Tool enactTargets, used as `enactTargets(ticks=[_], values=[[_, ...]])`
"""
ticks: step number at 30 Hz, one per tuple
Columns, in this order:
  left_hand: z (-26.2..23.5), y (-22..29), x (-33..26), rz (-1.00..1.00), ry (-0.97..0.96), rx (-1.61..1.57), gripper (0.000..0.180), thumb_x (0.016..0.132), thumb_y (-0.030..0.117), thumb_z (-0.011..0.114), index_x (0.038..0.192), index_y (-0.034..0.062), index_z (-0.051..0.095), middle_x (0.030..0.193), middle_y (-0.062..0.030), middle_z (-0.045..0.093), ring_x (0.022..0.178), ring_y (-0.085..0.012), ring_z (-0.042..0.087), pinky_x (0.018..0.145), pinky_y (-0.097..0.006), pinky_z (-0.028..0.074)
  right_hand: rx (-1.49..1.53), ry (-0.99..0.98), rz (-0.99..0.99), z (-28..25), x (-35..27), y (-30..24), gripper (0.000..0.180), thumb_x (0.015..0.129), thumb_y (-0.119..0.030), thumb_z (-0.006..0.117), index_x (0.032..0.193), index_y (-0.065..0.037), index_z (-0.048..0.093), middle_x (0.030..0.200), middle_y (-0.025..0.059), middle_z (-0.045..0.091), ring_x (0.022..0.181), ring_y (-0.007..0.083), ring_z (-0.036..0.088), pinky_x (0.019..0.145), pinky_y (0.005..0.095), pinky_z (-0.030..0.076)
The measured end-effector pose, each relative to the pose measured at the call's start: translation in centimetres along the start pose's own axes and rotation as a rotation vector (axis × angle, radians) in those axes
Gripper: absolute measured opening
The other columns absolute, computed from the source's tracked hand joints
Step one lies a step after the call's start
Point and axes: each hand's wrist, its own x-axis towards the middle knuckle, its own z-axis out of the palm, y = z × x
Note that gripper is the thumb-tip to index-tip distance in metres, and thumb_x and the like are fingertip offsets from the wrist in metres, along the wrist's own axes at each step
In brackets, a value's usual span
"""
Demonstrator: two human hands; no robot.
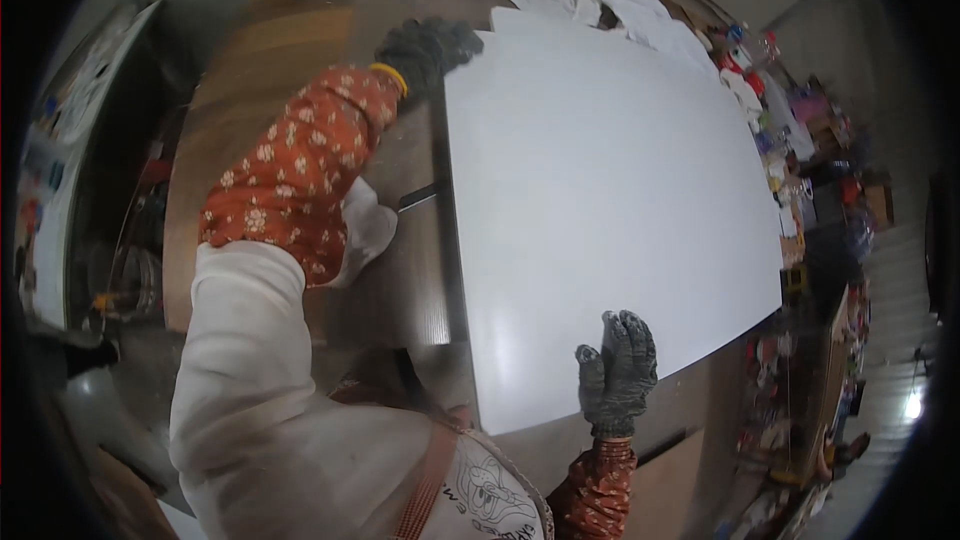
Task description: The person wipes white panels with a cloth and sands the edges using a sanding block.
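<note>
At the far left, shelving and clutter (pixel 70 160) crowd close to the wooden bench (pixel 250 70), leaving little room to step aside. The left hand (pixel 425 50), in a grey knit glove, reaches to the far left corner of the large white panel (pixel 610 200); its grip curls over that corner, though how firmly the fingers close on the edge cannot be told. The panel lies flat on the bench, its near edge toward the person. The right hand (pixel 618 375), also gloved, lies spread and flat on the near edge, pressing rather than clasping. With only a palm there, the smooth sheet could slide or swing. To the right, packed shelves of small goods (pixel 800 170) stand near; a swinging corner could strike them.
</note>
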Motion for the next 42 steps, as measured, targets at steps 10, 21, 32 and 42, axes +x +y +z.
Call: enactTargets(ticks=[10, 21, 32, 42], values=[[-1.3, 3.4, -2.7, 0.278, 0.246, -0.183, 0.031, 0.090, 0.030, 0.056, 0.120, 0.0231, 0.062, 0.125, -0.0029, 0.057, 0.111, -0.0261, 0.056, 0.084, -0.043, 0.049, -0.086, -0.101, -0.030, -0.4, 0.8, -0.5, 0.044, 0.090, -0.028, 0.060, 0.124, 0.001, 0.060, 0.121, 0.0153, 0.061, 0.114, 0.0359, 0.055, 0.096, 0.0485, 0.045], [-7.1, 8.0, -11.1, 0.584, -0.021, -0.293, 0.042, 0.081, 0.038, 0.067, 0.119, 0.0213, 0.062, 0.130, -0.0052, 0.054, 0.114, -0.0271, 0.054, 0.088, -0.041, 0.051, -0.114, -0.179, -0.034, -0.9, 0.8, -0.3, 0.042, 0.091, -0.019, 0.056, 0.126, 0.005, 0.057, 0.124, 0.0170, 0.059, 0.118, 0.0369, 0.052, 0.101, 0.0489, 0.042], [0.3, -3.7, 5.2, 0.036, 0.055, -0.321, 0.047, 0.094, 0.038, 0.053, 0.136, 0.0172, 0.053, 0.140, -0.0119, 0.051, 0.119, -0.0353, 0.052, 0.097, -0.048, 0.043, -0.048, -0.064, -0.080, -1.1, 2.4, -1.7, 0.045, 0.088, -0.012, 0.062, 0.128, 0.005, 0.051, 0.125, 0.0212, 0.055, 0.114, 0.0395, 0.054, 0.092, 0.0496, 0.048], [-4.2, 7.8, -8.3, 0.293, 0.047, -0.226, 0.039, 0.091, 0.035, 0.059, 0.127, 0.0193, 0.059, 0.127, -0.0105, 0.057, 0.104, -0.0318, 0.060, 0.083, -0.045, 0.049, -0.018, 0.056, 0.099, -0.8, 0.7, -0.6, 0.042, 0.082, -0.022, 0.068, 0.117, 0.000, 0.062, 0.116, 0.0189, 0.061, 0.107, 0.0376, 0.058, 0.090, 0.0472, 0.049]])
